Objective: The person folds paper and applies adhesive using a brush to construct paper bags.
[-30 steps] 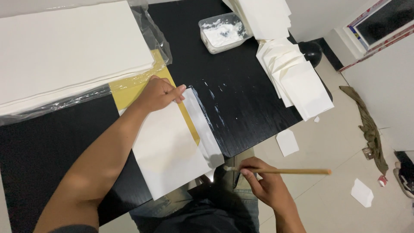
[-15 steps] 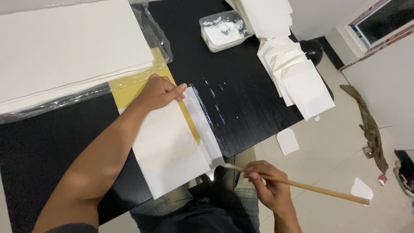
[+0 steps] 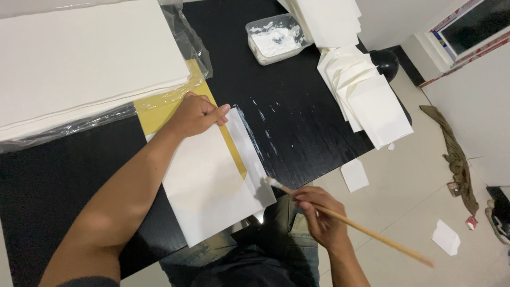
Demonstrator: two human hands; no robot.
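My left hand [image 3: 195,113] presses its fingertips on the top edge of a white paper sheet [image 3: 207,183] that lies on a yellow sheet [image 3: 159,110] on the black table [image 3: 297,122]. A narrow white flap [image 3: 249,154] runs along the sheet's right side. My right hand [image 3: 319,215] grips a long wooden brush [image 3: 361,228], and its white bristle tip touches the lower end of that flap near the table's front edge.
A clear tub of white paste [image 3: 275,38] stands at the back. Stacks of folded white paper pieces [image 3: 366,95] lie at the right edge, a big plastic-wrapped paper stack [image 3: 79,58] at the left. White smears mark the table. Paper scraps and a cloth [image 3: 457,159] lie on the tiled floor.
My right hand has swung the brush handle down to the right and brought its tip up onto the flap's lower end. My left hand has stayed on the sheet.
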